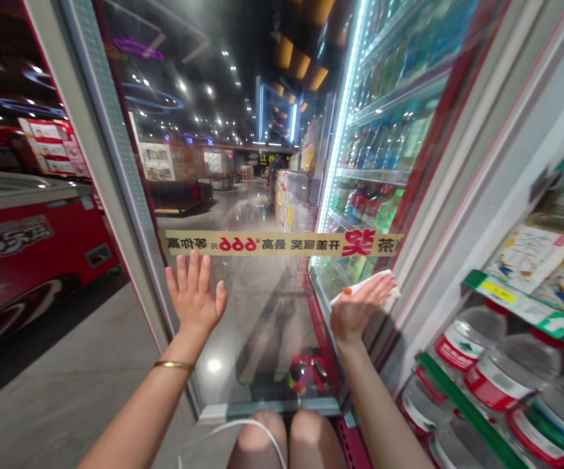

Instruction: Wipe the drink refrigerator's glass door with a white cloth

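Observation:
My left hand (195, 296) is flat with its fingers spread on the inner side of a glass door (262, 299), just below a yellow strip (223, 243) with lettering that reads reversed. A gold bangle (173, 365) circles my left wrist. My right hand (355, 309) has a folded white cloth or tissue (382, 284) under its outstretched fingers, by the right side of the door below the strip. An orange-red spot shows on the cloth. Whether the cloth touches the glass I cannot tell for sure.
Shelves at the right hold large water bottles (509, 368) and packaged drinks (531, 257). Past the door frame at the left stands a red chest freezer (32, 241). A white cable (257, 423) loops above my knees. Through the glass I see a store aisle and lit drink shelves (382, 172).

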Demonstrator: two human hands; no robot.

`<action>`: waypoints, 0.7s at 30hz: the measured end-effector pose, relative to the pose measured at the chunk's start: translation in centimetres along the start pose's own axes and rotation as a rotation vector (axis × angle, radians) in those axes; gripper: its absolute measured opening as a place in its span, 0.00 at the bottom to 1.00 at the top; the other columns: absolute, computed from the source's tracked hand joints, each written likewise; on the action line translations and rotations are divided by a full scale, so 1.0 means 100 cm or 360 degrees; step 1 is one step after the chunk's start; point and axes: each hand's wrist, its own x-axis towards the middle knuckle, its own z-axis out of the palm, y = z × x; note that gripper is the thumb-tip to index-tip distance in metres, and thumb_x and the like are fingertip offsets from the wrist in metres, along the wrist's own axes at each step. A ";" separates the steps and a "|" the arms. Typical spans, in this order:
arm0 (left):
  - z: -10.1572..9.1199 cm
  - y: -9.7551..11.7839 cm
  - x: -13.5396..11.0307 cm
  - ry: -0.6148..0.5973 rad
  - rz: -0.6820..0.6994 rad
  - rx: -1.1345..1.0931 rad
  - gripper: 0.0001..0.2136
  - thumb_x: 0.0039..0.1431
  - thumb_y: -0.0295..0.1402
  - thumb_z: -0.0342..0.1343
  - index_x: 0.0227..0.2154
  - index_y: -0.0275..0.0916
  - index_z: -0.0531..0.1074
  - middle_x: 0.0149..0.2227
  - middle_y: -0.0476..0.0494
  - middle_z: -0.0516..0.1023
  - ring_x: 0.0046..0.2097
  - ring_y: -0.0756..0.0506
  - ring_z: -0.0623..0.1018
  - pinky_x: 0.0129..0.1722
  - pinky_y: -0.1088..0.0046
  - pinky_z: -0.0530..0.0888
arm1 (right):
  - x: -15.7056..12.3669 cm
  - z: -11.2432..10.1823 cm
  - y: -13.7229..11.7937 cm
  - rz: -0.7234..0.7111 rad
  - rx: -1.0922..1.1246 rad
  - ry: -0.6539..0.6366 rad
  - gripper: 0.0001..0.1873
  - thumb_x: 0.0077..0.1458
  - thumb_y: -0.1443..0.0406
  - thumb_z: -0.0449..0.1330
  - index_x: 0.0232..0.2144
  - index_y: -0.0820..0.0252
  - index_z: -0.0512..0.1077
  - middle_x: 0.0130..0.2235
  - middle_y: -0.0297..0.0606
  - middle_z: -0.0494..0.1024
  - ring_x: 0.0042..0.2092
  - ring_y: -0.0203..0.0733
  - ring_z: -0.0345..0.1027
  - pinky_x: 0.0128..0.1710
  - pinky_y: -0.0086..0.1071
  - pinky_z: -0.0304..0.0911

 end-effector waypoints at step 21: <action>0.000 -0.006 -0.005 -0.0093 -0.0039 0.0008 0.38 0.73 0.36 0.53 0.81 0.45 0.44 0.82 0.35 0.48 0.83 0.38 0.42 0.82 0.44 0.41 | -0.103 0.046 -0.089 -0.0360 0.0124 0.0112 0.32 0.72 0.60 0.55 0.75 0.42 0.63 0.69 0.34 0.77 0.76 0.46 0.61 0.78 0.49 0.55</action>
